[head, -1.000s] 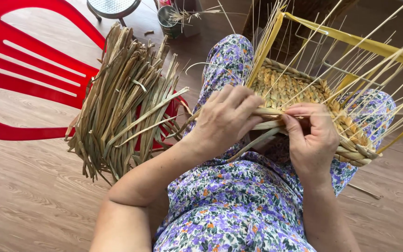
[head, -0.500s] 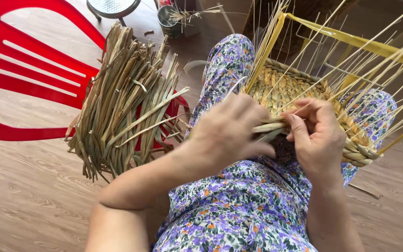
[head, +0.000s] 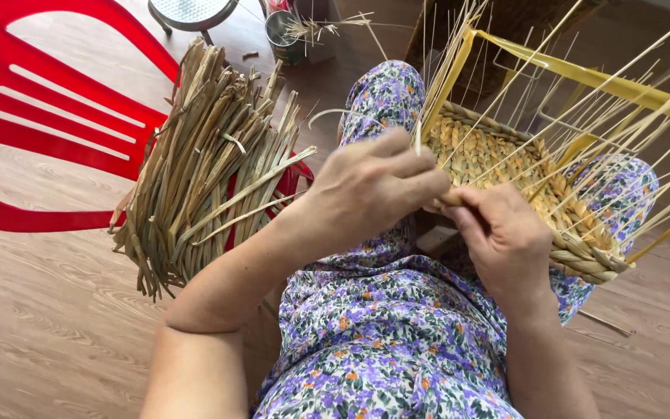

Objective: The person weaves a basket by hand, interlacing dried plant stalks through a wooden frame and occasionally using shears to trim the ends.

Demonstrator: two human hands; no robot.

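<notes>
A half-woven straw basket [head: 505, 163] rests on my lap, with thin upright stakes and a yellow strip fanning out to the right. My left hand [head: 374, 186] is curled at the basket's near rim, its fingers closed on a flat straw strand [head: 450, 199]. Right beside it, touching, my right hand [head: 505, 240] pinches the same strand against the woven edge. Where the strand enters the weave is hidden by my fingers.
A thick bundle of dried straw strips [head: 203, 163] lies on a red plastic chair [head: 48, 101] at my left. A metal can holding stalks [head: 284, 31] and a stool leg [head: 188, 12] stand at the top. Wooden floor [head: 48, 334] lies below.
Both hands have shifted up and closer together at the basket's rim. My left hand has rolled over the strand, covering more of it.
</notes>
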